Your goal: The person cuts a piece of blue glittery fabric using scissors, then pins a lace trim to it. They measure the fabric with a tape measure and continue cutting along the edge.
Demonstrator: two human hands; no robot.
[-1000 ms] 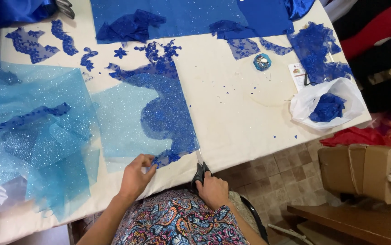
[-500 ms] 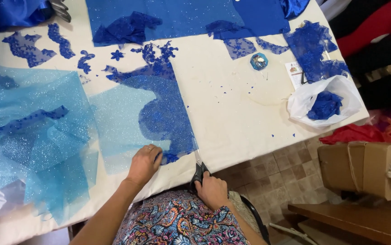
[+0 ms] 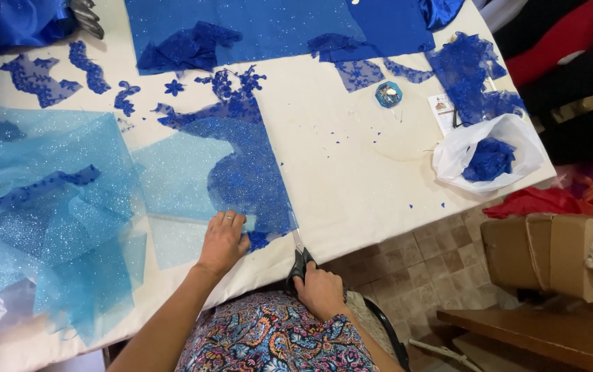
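My left hand [image 3: 223, 241] lies flat, fingers apart, on the near end of a dark blue lace piece [image 3: 248, 162] laid over light blue glitter tulle [image 3: 172, 176]. My right hand [image 3: 320, 289] grips black-handled scissors [image 3: 300, 256] at the table's near edge. Their blades point up at the lace's lower right corner. Whether the blades are cutting the fabric I cannot tell.
Crumpled light blue tulle [image 3: 41, 207] fills the left of the cream table [image 3: 351, 172]. Blue lace scraps [image 3: 41, 79] and a blue cloth [image 3: 255, 24] lie at the back. A white bag [image 3: 489, 155] with blue scraps sits right, beside a small round tin [image 3: 388, 94]. A cardboard box [image 3: 551, 251] stands on the floor.
My left hand has slid a little right and forward onto the lace. The right hand with the scissors stays at the table edge.
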